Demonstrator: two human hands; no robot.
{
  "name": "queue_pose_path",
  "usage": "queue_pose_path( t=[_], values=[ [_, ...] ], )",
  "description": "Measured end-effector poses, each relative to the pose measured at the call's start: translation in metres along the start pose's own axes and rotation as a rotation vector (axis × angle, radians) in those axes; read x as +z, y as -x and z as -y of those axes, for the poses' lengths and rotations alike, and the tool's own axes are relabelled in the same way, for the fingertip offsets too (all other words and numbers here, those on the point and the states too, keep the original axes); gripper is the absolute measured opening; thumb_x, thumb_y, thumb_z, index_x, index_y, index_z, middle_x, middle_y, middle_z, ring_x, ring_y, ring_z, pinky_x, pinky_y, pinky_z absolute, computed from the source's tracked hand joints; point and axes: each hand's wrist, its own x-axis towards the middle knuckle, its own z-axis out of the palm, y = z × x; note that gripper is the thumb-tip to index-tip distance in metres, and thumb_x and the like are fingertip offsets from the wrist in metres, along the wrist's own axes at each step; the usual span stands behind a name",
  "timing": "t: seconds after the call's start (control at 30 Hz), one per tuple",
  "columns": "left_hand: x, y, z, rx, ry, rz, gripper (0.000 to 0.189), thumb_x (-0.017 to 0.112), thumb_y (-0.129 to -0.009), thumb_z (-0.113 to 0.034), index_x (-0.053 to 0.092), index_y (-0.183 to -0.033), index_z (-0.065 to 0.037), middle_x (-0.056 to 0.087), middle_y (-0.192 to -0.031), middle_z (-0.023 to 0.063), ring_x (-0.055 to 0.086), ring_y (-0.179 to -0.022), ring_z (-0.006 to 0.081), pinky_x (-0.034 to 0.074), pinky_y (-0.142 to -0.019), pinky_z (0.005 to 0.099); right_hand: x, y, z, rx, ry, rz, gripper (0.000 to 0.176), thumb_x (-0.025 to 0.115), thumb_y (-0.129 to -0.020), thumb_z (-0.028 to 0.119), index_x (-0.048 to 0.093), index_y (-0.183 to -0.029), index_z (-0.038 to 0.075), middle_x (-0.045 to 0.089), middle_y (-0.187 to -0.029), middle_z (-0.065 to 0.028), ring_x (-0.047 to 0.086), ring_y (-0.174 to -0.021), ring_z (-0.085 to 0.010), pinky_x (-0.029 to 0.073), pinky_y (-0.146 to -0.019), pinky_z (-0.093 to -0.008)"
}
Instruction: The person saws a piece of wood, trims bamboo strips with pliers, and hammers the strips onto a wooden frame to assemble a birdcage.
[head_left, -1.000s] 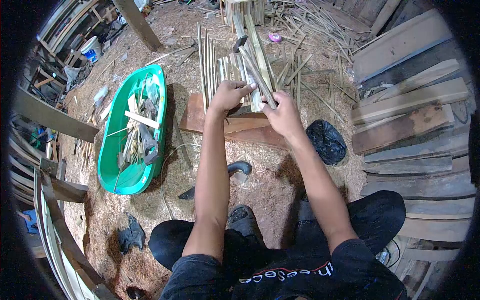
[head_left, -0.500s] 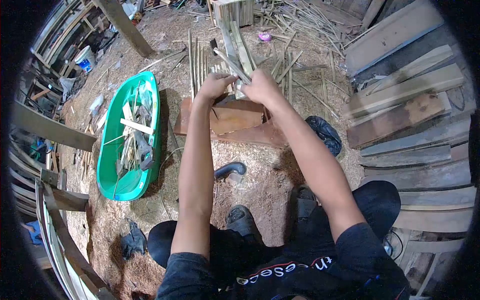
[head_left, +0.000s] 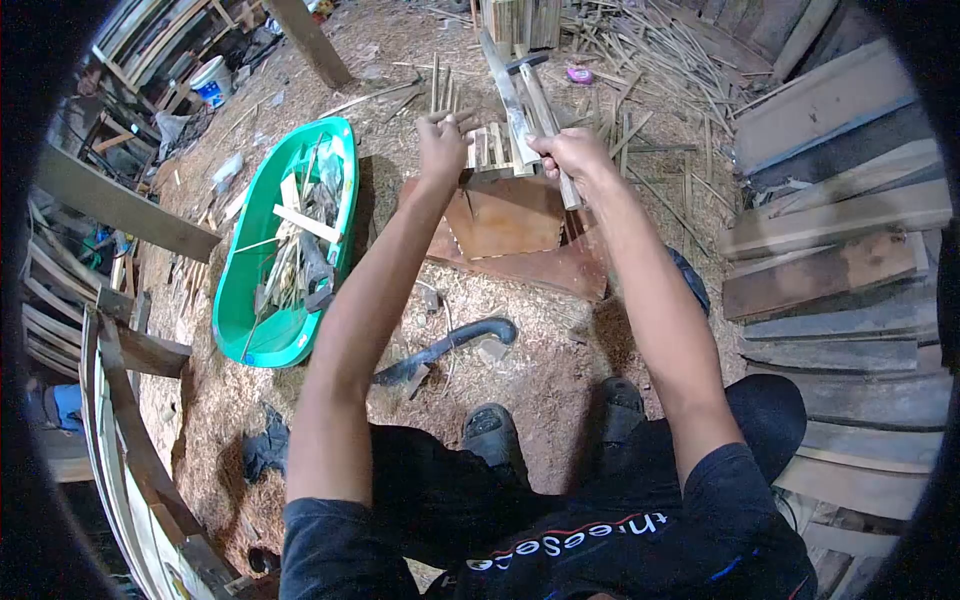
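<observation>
My right hand (head_left: 578,155) is closed round the wooden handle of a hammer (head_left: 537,95). Its dark head points away from me, and the handle's butt sticks out below my fist. Left of that grip, my left hand (head_left: 444,145) hovers with its fingers apart, holding nothing. A pale wooden slat (head_left: 508,95) runs lengthwise beside the hammer, its near end close to my right fingers. Short wooden strips (head_left: 487,148) lie between my hands. Beneath them on the ground rests a reddish-brown board (head_left: 510,215) with jagged edges.
To the left stands a green plastic tub (head_left: 228,300) holding wood scraps. A dark curved pipe-like piece (head_left: 450,345) lies in the sawdust before my feet. Planks (head_left: 830,230) line the right side. Loose sticks (head_left: 660,65) and a bundle of wood (head_left: 525,22) are at the back.
My hands have moved apart; the left has come off the hammer. The hammer has swung from slanting left to pointing nearly straight away, now in my right hand alone. The view has shifted.
</observation>
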Motion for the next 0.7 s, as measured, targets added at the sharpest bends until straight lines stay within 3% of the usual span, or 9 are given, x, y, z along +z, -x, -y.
queue_pose_path(
  t=[0.03, 0.07, 0.17, 0.2, 0.3, 0.33, 0.5, 0.6, 0.7],
  values=[
    [0.003, 0.006, -0.01, 0.081, -0.044, -0.022, 0.034, 0.039, -0.101, -0.012, 0.031, -0.131, 0.003, 0.067, -0.105, 0.0193, 0.066, -0.096, 0.021, 0.052, -0.074, 0.0299, 0.003, -0.002, -0.001, -0.017, 0.01, 0.025, 0.013, 0.07, -0.084, 0.011, 0.062, -0.08, 0.001, 0.055, -0.064, 0.0013, 0.046, -0.048, -0.0057, 0.037, -0.043, -0.0215],
    [0.004, 0.012, -0.02, 0.056, -0.014, -0.029, 0.028, 0.047, -0.1, -0.016, 0.045, -0.121, 0.002, 0.068, -0.104, 0.0168, 0.065, -0.092, 0.0173, 0.05, -0.075, 0.0291, 0.007, -0.004, -0.001, -0.033, 0.019, 0.051, 0.013, 0.069, -0.084, 0.011, 0.062, -0.081, 0.001, 0.055, -0.065, 0.0015, 0.046, -0.049, -0.0054, 0.037, -0.043, -0.0212],
    [-0.012, 0.005, -0.031, 0.102, -0.264, 0.016, 0.02, 0.055, -0.098, -0.02, 0.058, -0.104, -0.001, 0.068, -0.103, 0.0111, 0.062, -0.086, 0.0115, 0.047, -0.075, 0.026, 0.02, -0.004, -0.002, -0.056, 0.067, 0.084, 0.012, 0.069, -0.084, 0.011, 0.062, -0.082, 0.002, 0.055, -0.065, 0.0019, 0.046, -0.05, -0.0051, 0.037, -0.043, -0.0211],
    [-0.013, 0.004, -0.032, 0.11, -0.17, -0.037, 0.02, 0.063, -0.093, -0.023, 0.067, -0.091, -0.003, 0.068, -0.097, 0.0038, 0.058, -0.078, 0.0076, 0.045, -0.072, 0.0237, 0.025, -0.003, -0.002, -0.062, 0.088, 0.089, 0.012, 0.069, -0.084, 0.011, 0.062, -0.082, 0.002, 0.055, -0.065, 0.0019, 0.046, -0.05, -0.0052, 0.037, -0.043, -0.0211],
    [-0.025, 0.009, -0.036, 0.045, -0.197, -0.111, 0.021, 0.067, -0.091, -0.022, 0.07, -0.097, -0.003, 0.068, -0.093, 0.001, 0.058, -0.077, 0.0072, 0.046, -0.071, 0.0227, 0.038, -0.005, -0.006, -0.06, 0.098, 0.068, 0.012, 0.069, -0.084, 0.012, 0.063, -0.082, 0.002, 0.055, -0.065, 0.0015, 0.047, -0.05, -0.0053, 0.038, -0.043, -0.0215],
    [-0.026, 0.014, -0.036, 0.145, -0.201, -0.098, 0.023, 0.072, -0.086, -0.02, 0.072, -0.101, -0.002, 0.066, -0.078, 0.0008, 0.055, -0.07, 0.006, 0.045, -0.064, 0.0224, 0.04, -0.004, -0.007, -0.064, 0.106, 0.046, 0.013, 0.07, -0.083, 0.012, 0.063, -0.083, 0.001, 0.055, -0.064, 0.0011, 0.048, -0.05, -0.0058, 0.039, -0.043, -0.022],
    [-0.034, 0.03, -0.028, 0.13, -0.269, 0.128, 0.022, 0.068, -0.088, -0.015, 0.07, -0.102, 0.002, 0.071, -0.087, 0.007, 0.063, -0.078, 0.009, 0.05, -0.071, 0.0247, 0.047, -0.01, -0.015, -0.069, 0.186, 0.001, 0.012, 0.07, -0.081, 0.011, 0.064, -0.079, 0.001, 0.057, -0.062, -0.0008, 0.049, -0.047, -0.0074, 0.039, -0.041, -0.0235],
    [-0.028, 0.035, -0.029, 0.076, -0.323, 0.187, 0.022, 0.065, -0.091, -0.015, 0.066, -0.1, 0.004, 0.071, -0.09, 0.0087, 0.066, -0.084, 0.0117, 0.052, -0.074, 0.0267, 0.048, -0.016, -0.015, -0.098, 0.297, -0.022, 0.012, 0.069, -0.08, 0.01, 0.064, -0.077, 0.0, 0.058, -0.061, -0.002, 0.049, -0.045, -0.0083, 0.038, -0.04, -0.0251],
    [-0.029, 0.032, -0.017, 0.145, -0.308, 0.219, 0.02, 0.065, -0.091, -0.016, 0.066, -0.098, 0.003, 0.071, -0.09, 0.0081, 0.066, -0.084, 0.0112, 0.051, -0.074, 0.0263, 0.049, -0.027, -0.018, -0.11, 0.467, -0.048, 0.015, 0.07, -0.079, 0.012, 0.065, -0.077, -0.001, 0.058, -0.06, -0.004, 0.052, -0.045, -0.011, 0.039, -0.041, -0.0281]
  ],
)
